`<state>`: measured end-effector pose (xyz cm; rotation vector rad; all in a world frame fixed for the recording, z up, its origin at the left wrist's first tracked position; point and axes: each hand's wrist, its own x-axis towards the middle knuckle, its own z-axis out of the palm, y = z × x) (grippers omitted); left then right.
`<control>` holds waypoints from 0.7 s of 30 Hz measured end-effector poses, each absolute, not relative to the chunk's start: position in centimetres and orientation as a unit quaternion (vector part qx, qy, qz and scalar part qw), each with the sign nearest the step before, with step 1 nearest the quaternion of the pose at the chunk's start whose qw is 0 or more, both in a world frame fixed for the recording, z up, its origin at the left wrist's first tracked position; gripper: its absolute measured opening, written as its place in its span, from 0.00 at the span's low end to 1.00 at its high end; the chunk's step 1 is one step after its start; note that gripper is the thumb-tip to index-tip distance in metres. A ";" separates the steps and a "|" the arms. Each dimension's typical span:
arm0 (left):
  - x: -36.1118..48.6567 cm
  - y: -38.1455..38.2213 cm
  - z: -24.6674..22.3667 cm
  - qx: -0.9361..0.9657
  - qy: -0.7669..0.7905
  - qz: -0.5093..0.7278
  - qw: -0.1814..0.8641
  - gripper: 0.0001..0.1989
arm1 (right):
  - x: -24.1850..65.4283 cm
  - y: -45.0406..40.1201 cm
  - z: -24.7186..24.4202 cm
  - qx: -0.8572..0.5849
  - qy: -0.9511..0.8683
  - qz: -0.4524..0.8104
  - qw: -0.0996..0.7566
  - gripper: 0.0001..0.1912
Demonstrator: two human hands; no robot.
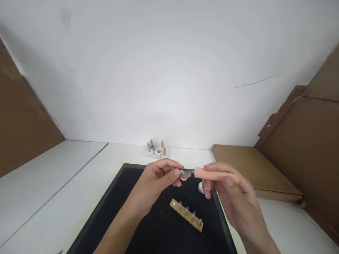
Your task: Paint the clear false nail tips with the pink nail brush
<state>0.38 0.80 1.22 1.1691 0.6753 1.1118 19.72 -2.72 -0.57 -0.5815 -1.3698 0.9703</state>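
Above the black mat, a small clear piece is pinched at one end by the left hand, apparently leaving its far end exposed; a peach tube is gripped lengthwise by the right hand, seemingly for steadiness.

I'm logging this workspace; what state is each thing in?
Left hand: pinching a clear piece.
Right hand: gripping a peach tube.
Peach tube: held nearly level.
Wooden strip: on the black mat, bearing four clear pieces.
Cardboard box: lying flat, closed.
Bottles: upright, capped.
Round white container: partly hidden, open or shut unclear.
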 end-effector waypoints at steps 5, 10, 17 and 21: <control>0.3 0.9 1.0 0.514 0.293 0.491 0.639 0.08 | 19.7 -2.7 -0.4 -0.254 -0.595 0.419 0.637 0.14; 0.0 0.8 1.1 0.517 0.286 0.490 0.641 0.07 | 19.6 -2.7 -0.4 -0.257 -0.591 0.422 0.638 0.14; -0.1 0.7 1.3 0.515 0.281 0.488 0.646 0.06 | 19.7 -2.9 -0.3 -0.255 -0.597 0.415 0.638 0.15; -0.1 0.8 1.2 0.511 0.285 0.486 0.649 0.06 | 19.7 -2.8 -0.3 -0.259 -0.596 0.406 0.643 0.15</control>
